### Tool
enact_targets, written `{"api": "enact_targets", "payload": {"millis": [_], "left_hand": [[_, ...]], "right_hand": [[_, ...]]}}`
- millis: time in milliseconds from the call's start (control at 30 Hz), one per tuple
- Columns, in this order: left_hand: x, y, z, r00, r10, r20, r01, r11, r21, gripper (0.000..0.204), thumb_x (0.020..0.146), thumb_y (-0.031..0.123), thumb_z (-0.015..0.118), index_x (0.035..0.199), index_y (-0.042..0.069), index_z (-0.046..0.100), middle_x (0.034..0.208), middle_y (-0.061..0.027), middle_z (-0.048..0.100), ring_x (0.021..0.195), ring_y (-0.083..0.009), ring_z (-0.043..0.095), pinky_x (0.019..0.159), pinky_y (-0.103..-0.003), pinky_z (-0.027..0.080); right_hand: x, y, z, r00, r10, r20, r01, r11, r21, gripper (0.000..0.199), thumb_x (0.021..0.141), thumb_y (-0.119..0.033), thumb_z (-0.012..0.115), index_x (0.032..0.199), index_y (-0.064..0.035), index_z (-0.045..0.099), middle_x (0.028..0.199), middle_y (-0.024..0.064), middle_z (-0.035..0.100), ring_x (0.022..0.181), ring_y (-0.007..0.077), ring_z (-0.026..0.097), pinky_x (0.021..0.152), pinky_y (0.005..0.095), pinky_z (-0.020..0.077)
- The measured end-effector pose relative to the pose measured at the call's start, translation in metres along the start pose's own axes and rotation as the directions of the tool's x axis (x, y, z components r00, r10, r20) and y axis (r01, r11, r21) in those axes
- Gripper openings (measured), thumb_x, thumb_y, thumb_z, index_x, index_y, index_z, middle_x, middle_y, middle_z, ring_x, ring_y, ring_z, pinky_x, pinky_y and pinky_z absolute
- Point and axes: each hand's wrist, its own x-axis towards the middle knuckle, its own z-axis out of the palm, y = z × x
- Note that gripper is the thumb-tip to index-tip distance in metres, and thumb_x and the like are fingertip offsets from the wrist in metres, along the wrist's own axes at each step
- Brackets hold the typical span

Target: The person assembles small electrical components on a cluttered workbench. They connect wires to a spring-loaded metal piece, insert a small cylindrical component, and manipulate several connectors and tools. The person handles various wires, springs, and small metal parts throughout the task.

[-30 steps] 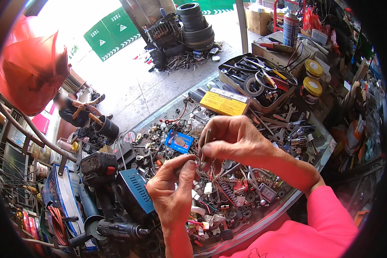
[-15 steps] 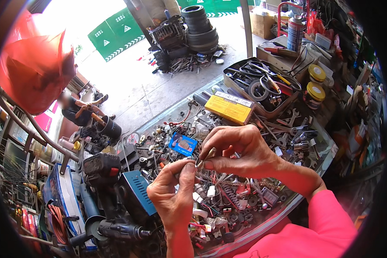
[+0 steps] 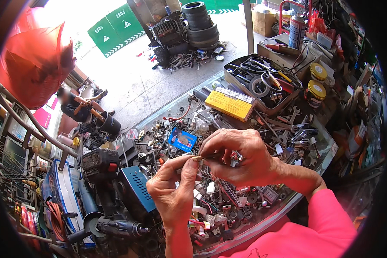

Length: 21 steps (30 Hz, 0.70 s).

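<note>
Above the cluttered bench, my left hand [image 3: 176, 187] pinches one end of a small, thin, brass-coloured piece [image 3: 197, 158] between thumb and forefinger. From the other side my right hand [image 3: 243, 155] closes its thumb and fingertips on the same piece, so the two hands nearly meet. The piece lies roughly level; its exact kind is too small to make out, and my right fingers hide part of it. Just beyond the fingertips lies a blue card packet [image 3: 182, 139]. Under my hands spread loose small metal parts and springs [image 3: 230, 193].
A yellow box [image 3: 230, 104] and an open tool case [image 3: 262, 86] sit toward the back. At left are a cordless impact wrench [image 3: 116, 223] and a blue vented box [image 3: 138, 189]. Wrenches [image 3: 294, 115] lie at right. A seated person [image 3: 75, 105] is beyond, beside a black bucket [image 3: 109, 124].
The small piece has turned from upright to nearly level between my fingertips. My right hand has rolled slightly, and my left hand has hardly moved.
</note>
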Motion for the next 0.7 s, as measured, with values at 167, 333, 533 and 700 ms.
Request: {"api": "enact_targets", "payload": {"millis": [167, 333, 533, 700], "left_hand": [[-0.002, -0.006, 0.001, 0.987, 0.143, -0.076, -0.121, 0.964, 0.239, 0.012, 0.082, 0.007, 0.069, 0.086, -0.003, 0.066, 0.069, -0.003, 0.062, 0.057, -0.0047, 0.054, 0.05, -0.017, 0.039], [0.0, -0.014, 0.001, 0.972, 0.225, -0.072, -0.198, 0.942, 0.27, 0.012, 0.081, 0.005, 0.07, 0.087, -0.004, 0.066, 0.072, -0.0036, 0.063, 0.059, -0.0054, 0.056, 0.053, -0.018, 0.043], [0.002, 0.0, -0.001, 0.997, -0.055, -0.046, 0.046, 0.985, -0.168, 0.015, 0.088, 0.01, 0.062, 0.091, -0.004, 0.065, 0.068, -0.0053, 0.062, 0.053, -0.0081, 0.054, 0.048, -0.02, 0.04], [0.013, -0.006, -0.016, 0.939, -0.293, 0.18, 0.344, 0.796, -0.498, 0.023, 0.092, 0.014, 0.055, 0.099, -0.007, 0.06, 0.067, -0.0093, 0.06, 0.052, -0.0106, 0.051, 0.047, -0.023, 0.037]], "right_hand": [[-0.003, 0.0, 0.004, 0.994, -0.107, 0.015, 0.108, 0.981, -0.164, 0.023, 0.072, 0.004, 0.069, 0.094, 0.0002, 0.063, 0.086, 0.0097, 0.066, 0.064, 0.0143, 0.064, 0.048, 0.0234, 0.0496], [-0.004, -0.001, 0.006, 0.99, -0.144, -0.012, 0.137, 0.961, -0.239, 0.024, 0.072, 0.004, 0.068, 0.095, 0.0001, 0.063, 0.086, 0.0102, 0.066, 0.064, 0.0149, 0.064, 0.05, 0.0242, 0.0507], [-0.004, -0.001, 0.003, 0.996, 0.0, -0.089, -0.016, 0.984, -0.18, 0.025, 0.075, 0.003, 0.067, 0.099, 0.0009, 0.062, 0.086, 0.0111, 0.067, 0.07, 0.0165, 0.067, 0.056, 0.0255, 0.0522], [0.001, -0.015, -0.004, 0.992, 0.105, -0.064, -0.106, 0.994, -0.02, 0.024, 0.077, 0.001, 0.065, 0.101, 0.0013, 0.062, 0.085, 0.0119, 0.067, 0.076, 0.0167, 0.068, 0.06, 0.0266, 0.0534]]}}
